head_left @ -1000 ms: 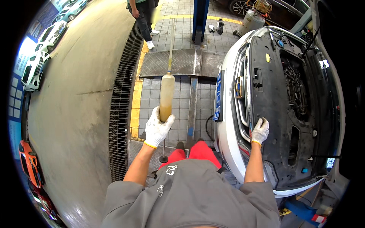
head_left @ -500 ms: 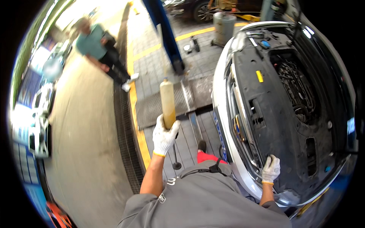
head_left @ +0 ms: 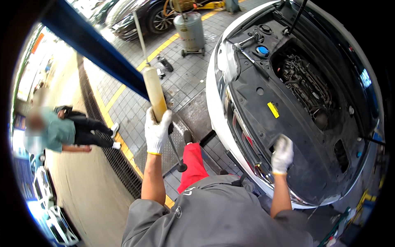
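Observation:
My left hand [head_left: 157, 133], in a white glove, is wrapped round the lower barrel of a large fluid syringe [head_left: 154, 87]. Its translucent barrel holds amber fluid at the bottom. A thin pale tube points up from its top; the black plunger rod with a round knob [head_left: 182, 167] sticks out below my hand. Over the front of a white car with its bonnet up is my gloved right hand [head_left: 283, 155], above the black plastic cover [head_left: 296, 150]. Motion smears its fingers, so their hold is unclear. The engine [head_left: 306, 84] and a blue cap [head_left: 262, 50] show beyond.
A blue lift post [head_left: 98, 47] slants across the upper left. Behind it stand a grey wheeled drum [head_left: 190, 36] and a dark car [head_left: 154, 18]. To the left, a person in a green shirt [head_left: 61, 133] is by the floor grating [head_left: 121, 173].
My view has turned and I have stepped forward along the car. The syringe stays upright in my left hand, now tilted more. My right hand has moved forward over the cover.

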Available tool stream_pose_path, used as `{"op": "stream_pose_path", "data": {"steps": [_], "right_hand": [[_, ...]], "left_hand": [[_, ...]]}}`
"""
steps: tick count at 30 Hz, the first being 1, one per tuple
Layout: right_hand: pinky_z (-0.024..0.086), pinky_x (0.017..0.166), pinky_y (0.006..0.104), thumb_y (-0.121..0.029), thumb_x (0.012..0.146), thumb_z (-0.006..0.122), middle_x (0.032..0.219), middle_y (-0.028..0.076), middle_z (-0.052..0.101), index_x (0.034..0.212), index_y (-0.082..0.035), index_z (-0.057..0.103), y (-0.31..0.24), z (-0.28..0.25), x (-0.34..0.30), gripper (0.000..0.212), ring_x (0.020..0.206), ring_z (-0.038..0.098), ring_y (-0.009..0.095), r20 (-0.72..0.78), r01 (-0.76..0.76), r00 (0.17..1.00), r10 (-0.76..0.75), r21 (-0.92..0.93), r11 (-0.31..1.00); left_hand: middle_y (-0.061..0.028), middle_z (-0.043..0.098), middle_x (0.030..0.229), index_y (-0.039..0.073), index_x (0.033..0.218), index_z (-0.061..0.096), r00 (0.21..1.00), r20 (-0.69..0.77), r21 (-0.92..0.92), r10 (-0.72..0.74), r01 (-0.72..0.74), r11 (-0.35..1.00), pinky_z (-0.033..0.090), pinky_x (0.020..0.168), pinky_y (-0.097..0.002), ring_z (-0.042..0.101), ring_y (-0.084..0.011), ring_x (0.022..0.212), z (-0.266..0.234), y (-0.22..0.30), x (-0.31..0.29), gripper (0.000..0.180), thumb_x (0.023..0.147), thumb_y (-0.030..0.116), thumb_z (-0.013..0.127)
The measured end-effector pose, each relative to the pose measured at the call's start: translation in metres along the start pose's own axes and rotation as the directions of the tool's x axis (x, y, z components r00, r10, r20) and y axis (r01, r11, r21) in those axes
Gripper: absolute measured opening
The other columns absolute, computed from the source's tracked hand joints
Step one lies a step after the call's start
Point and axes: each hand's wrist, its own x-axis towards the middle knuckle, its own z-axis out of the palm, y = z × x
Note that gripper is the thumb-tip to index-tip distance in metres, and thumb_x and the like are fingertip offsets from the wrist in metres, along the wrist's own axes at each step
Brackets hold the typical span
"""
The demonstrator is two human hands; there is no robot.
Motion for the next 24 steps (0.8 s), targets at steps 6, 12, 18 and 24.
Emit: {"op": "stream_pose_path", "data": {"steps": [6,12,18,24], "right_hand": [[0.056,0.084,0.0430,-0.021,0.099,0.067,0.107,0.016,0.069,0.118,-0.006,0.066,-0.089,0.173,0.083,0.025,0.096,0.068,0.037,-0.027,0.057,0.998,-0.056,0.028,0.998],[0.053,0.086,0.0464,-0.023,0.101,0.063,0.105,0.018,0.067,0.115,-0.003,0.065,-0.060,0.233,0.112,0.024,0.098,0.065,0.039,-0.164,-0.005,0.986,-0.042,-0.276,0.961],[0.050,0.088,0.0498,-0.025,0.103,0.059,0.104,0.020,0.065,0.112,-0.001,0.065,-0.037,0.232,0.099,0.026,0.099,0.062,0.041,-0.207,0.013,0.973,-0.103,-0.395,0.919],[0.050,0.085,0.0491,-0.017,0.102,0.060,0.100,0.020,0.065,0.108,0.001,0.064,-0.044,0.224,0.096,0.020,0.093,0.062,0.040,-0.222,-0.041,0.973,-0.057,-0.410,0.911]], "left_hand": [[-0.0010,0.064,0.085,0.003,0.120,0.060,0.992,0.110,-0.112,0.067,-0.055,0.992,0.049,0.060,-0.0254,0.058,-0.0070,0.067,0.002,0.023,0.151,0.038,0.095,0.027,0.074],[-0.0055,0.070,0.093,0.002,0.127,0.059,0.976,0.207,-0.082,0.061,-0.045,0.996,0.054,0.072,-0.0283,0.066,-0.0115,0.078,0.017,0.040,0.292,0.050,0.094,0.036,0.075],[-0.0068,0.070,0.101,-0.001,0.129,0.059,0.944,0.323,-0.199,0.067,-0.001,0.980,0.052,0.077,-0.0273,0.064,-0.0120,0.086,0.062,0.052,0.405,0.059,0.093,0.044,0.075],[-0.0019,0.065,0.090,0.003,0.122,0.060,0.905,0.411,-0.579,0.109,0.166,0.798,0.052,0.064,-0.0252,0.061,-0.0092,0.071,0.114,0.089,0.489,0.042,0.098,0.036,0.071]]}}
